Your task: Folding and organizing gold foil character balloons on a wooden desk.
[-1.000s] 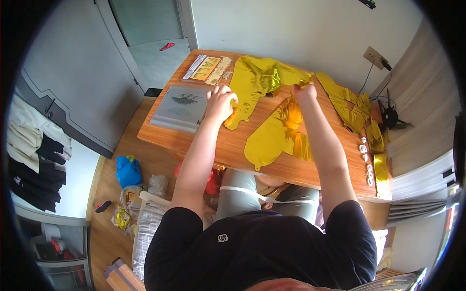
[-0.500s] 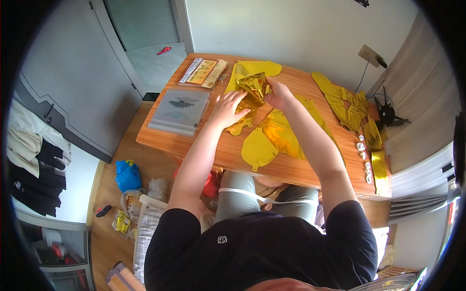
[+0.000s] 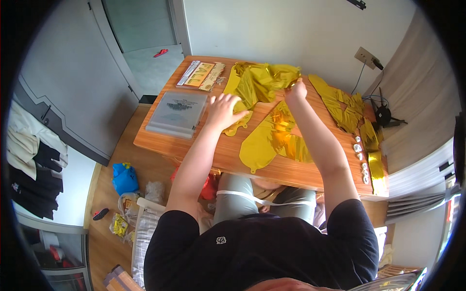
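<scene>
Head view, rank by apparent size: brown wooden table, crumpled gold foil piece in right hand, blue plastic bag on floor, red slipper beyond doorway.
1. Brown wooden table
2. Crumpled gold foil piece
3. Blue plastic bag
4. Red slipper

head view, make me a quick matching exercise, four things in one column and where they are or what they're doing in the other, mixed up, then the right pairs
Things
1. right hand
2. flat clear case
3. blue bag
4. red slipper

Places and states
A. on the grey floor at the upper left
B. on the table, to the left of the left hand
C. gripping an end of a gold foil piece
D. on the brown floor, left of the table

Right pairs: 1-C, 2-B, 3-D, 4-A
</scene>
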Tool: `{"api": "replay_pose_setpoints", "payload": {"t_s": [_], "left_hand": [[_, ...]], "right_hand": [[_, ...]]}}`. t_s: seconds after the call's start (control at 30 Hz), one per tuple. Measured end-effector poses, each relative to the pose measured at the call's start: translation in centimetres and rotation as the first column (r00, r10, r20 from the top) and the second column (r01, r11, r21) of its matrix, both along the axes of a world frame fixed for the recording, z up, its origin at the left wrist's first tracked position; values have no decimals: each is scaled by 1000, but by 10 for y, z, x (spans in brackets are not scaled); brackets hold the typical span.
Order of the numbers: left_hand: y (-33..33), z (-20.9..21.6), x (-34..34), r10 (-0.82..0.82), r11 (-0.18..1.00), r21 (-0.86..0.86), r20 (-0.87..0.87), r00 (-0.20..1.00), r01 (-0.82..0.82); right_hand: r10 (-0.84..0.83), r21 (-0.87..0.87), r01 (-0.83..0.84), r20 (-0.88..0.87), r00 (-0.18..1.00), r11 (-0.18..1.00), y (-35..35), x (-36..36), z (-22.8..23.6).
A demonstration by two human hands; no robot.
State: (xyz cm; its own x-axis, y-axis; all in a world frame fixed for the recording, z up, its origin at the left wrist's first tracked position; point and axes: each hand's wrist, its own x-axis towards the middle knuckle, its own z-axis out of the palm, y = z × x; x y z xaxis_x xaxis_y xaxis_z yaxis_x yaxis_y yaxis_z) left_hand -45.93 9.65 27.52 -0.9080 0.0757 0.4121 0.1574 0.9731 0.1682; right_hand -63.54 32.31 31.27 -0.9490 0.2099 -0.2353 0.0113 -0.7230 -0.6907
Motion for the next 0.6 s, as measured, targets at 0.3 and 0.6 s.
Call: {"api": "replay_pose_setpoints", "payload": {"t_s": [0.3, 0.6], "left_hand": [[42, 17, -15, -274, 962, 17, 54, 960, 274], [14, -6, -6, -139, 990, -1, 28, 990, 139]], "right_hand": [[532, 763, -136, -299, 792, 632, 63, -66, -57], [-210, -67, 207, -48, 976, 976, 111, -48, 25]]}}
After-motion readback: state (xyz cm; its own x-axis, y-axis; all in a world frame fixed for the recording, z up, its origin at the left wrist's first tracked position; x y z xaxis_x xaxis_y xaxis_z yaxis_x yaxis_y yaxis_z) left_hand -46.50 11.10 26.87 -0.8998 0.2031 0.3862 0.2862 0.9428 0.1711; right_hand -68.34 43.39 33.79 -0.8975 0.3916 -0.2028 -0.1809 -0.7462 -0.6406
